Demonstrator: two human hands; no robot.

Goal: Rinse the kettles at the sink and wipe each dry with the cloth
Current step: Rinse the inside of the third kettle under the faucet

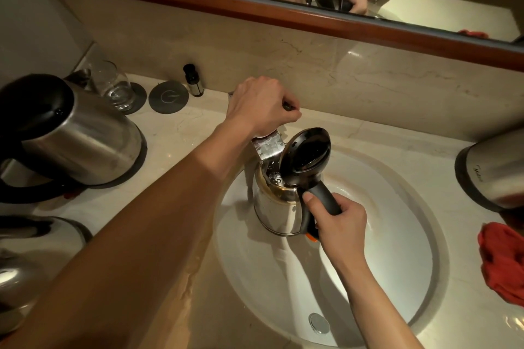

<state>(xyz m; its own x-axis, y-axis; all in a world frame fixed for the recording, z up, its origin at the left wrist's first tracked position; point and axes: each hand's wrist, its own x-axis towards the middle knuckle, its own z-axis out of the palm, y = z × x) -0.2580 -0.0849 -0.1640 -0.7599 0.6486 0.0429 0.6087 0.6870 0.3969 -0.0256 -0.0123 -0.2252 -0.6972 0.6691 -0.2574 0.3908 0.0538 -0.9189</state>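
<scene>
left arm: stretched forward across the frame, forearm bare
left hand (pixel 259 106): knuckles up, fingers curled down around the faucet handle (pixel 289 106)
right arm: reaches in from lower right, wrist bent inward
right hand (pixel 338 225): fingers wrapped round the kettle handle (pixel 323 201), thumb on top

Both forearms are bare to the hands (pixel 262 106), with no sleeves showing.
</scene>
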